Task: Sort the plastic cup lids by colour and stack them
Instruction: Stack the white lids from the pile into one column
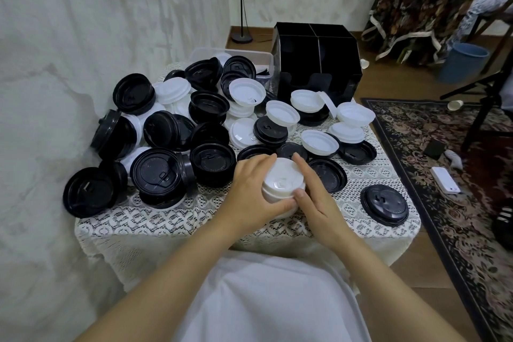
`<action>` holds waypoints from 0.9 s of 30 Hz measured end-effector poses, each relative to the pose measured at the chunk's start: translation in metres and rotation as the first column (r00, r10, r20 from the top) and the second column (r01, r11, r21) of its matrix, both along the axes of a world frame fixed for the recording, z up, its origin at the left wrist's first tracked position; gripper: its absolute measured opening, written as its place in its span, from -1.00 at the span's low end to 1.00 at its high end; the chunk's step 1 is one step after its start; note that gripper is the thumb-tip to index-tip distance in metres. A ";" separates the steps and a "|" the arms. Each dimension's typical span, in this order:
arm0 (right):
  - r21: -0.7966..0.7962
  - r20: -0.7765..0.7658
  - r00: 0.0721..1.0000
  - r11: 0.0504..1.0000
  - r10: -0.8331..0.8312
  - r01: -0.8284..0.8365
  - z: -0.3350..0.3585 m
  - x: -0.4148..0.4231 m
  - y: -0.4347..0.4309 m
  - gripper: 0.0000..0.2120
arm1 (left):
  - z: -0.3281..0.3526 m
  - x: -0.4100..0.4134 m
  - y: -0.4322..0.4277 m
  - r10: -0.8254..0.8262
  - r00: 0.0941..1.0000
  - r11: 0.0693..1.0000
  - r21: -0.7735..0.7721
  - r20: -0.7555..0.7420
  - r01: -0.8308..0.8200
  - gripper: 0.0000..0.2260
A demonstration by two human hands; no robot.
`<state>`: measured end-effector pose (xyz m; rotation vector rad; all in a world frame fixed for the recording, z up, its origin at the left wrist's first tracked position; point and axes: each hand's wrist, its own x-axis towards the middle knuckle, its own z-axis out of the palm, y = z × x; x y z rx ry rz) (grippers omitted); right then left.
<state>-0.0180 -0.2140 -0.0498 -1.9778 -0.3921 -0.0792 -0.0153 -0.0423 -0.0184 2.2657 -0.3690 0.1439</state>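
Note:
A short stack of white lids [283,183] stands on the lace-covered table [194,219] near its front edge. My left hand [251,191] grips the stack from the left, thumb along its lower front. My right hand [313,197] holds it from the right, index finger along the far rim and thumb at the near side. A big mixed heap of black lids [158,172] and white lids [173,90] fills the left and back of the table. More white lids [319,141] lie at the right, and a lone black lid [384,204] sits at the front right.
A black divided organiser box [316,61] stands at the back of the table, with a clear plastic tub [249,54] to its left. The wall runs close on the left. A patterned rug [458,203] with a phone [445,180] lies on the floor at right, a blue bucket [463,61] beyond.

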 end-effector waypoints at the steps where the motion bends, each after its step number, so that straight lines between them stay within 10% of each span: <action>1: 0.006 0.004 1.000 1.000 0.000 -0.001 -0.001 0.000 0.000 -0.51 | 0.000 -0.001 0.001 -0.015 1.000 1.000 -0.007 -0.011 0.015 -0.21; 27: 0.080 -0.043 0.999 0.997 0.011 -0.007 -0.010 0.001 -0.004 -0.41 | -0.004 0.006 0.022 -0.124 0.981 0.991 -0.063 -0.152 0.116 -0.29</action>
